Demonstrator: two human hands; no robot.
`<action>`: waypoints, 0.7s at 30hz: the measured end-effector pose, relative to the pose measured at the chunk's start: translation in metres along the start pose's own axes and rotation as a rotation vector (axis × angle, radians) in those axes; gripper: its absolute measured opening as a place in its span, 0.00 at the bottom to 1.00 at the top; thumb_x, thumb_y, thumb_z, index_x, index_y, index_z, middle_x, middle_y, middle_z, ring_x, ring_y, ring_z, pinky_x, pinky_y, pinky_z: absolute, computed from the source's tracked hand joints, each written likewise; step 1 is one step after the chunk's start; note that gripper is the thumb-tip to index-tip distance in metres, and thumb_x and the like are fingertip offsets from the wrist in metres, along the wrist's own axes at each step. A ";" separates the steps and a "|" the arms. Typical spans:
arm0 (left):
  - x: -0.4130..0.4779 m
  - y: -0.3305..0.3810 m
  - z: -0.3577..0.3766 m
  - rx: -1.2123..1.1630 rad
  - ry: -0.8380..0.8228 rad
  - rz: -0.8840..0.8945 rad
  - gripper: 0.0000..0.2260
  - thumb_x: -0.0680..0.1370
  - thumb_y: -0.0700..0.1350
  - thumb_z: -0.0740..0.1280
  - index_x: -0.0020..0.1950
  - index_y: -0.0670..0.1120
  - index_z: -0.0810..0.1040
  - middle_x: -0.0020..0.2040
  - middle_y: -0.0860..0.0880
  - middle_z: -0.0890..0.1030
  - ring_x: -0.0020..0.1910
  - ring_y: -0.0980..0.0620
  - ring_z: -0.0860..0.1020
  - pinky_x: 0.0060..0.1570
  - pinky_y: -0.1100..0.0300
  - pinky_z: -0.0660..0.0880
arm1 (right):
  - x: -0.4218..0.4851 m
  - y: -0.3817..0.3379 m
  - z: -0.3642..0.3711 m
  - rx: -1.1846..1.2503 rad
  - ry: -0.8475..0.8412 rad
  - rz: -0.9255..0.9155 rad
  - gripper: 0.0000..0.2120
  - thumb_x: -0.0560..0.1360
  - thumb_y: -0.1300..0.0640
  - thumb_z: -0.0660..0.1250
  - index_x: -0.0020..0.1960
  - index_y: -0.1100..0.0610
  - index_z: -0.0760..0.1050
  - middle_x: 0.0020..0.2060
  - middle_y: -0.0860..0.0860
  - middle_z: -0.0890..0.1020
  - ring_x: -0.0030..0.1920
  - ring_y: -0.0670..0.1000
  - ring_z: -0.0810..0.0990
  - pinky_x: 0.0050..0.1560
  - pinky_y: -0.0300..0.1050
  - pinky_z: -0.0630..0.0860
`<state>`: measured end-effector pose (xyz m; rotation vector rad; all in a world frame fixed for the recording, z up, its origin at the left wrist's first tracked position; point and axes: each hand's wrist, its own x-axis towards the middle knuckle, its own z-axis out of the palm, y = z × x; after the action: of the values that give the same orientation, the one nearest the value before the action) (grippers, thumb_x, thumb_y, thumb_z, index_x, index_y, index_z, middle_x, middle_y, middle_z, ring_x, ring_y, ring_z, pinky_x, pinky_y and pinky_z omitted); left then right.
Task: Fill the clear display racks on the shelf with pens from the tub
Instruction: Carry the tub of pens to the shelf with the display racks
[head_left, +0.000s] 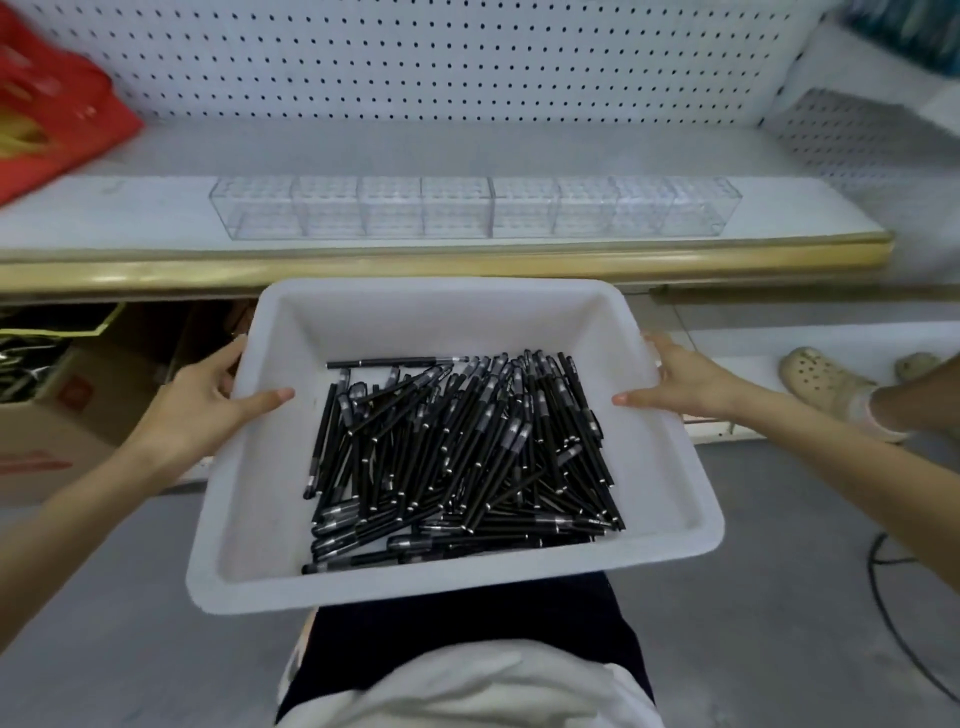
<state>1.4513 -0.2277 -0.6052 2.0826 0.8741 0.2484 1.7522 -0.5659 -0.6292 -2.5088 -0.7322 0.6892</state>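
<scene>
Gripping the tub (452, 587) at 9 o'clock with the left hand (208, 410) and 3 o'clock with the right hand (685, 384), thumbs hooked inside, pens (467, 457) heaped within lying mostly 6-to-12, racks (467, 208) at 12 on the shelf (130, 213), equally near both.

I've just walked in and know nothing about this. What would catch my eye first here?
First the white tub in the middle foreground, held at both sides and heaped with black pens. Behind it, a row of clear racks with no pens in them stands on the white shelf, in front of a pegboard. A red bag shows at the upper left.
</scene>
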 end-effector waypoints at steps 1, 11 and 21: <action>-0.001 0.000 -0.002 -0.016 0.011 -0.007 0.23 0.73 0.50 0.72 0.53 0.74 0.62 0.39 0.51 0.77 0.41 0.53 0.78 0.36 0.61 0.72 | -0.002 -0.002 0.001 0.005 0.006 -0.021 0.43 0.68 0.49 0.76 0.75 0.51 0.55 0.59 0.48 0.72 0.54 0.50 0.74 0.52 0.40 0.70; 0.000 -0.008 -0.001 0.103 0.017 -0.007 0.26 0.73 0.55 0.70 0.70 0.59 0.68 0.40 0.52 0.79 0.41 0.52 0.79 0.45 0.53 0.76 | -0.019 -0.002 0.008 -0.137 -0.024 -0.016 0.41 0.71 0.45 0.72 0.77 0.43 0.52 0.69 0.53 0.70 0.54 0.51 0.71 0.51 0.41 0.67; 0.005 0.004 0.014 0.079 0.108 0.032 0.34 0.73 0.55 0.71 0.76 0.55 0.61 0.44 0.49 0.79 0.49 0.48 0.78 0.50 0.54 0.73 | -0.030 0.003 -0.009 -0.129 0.117 0.016 0.43 0.71 0.47 0.72 0.77 0.46 0.50 0.71 0.55 0.68 0.66 0.59 0.70 0.59 0.46 0.67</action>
<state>1.4634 -0.2346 -0.6120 2.1738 0.9284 0.3515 1.7360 -0.5878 -0.6138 -2.6489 -0.7368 0.5098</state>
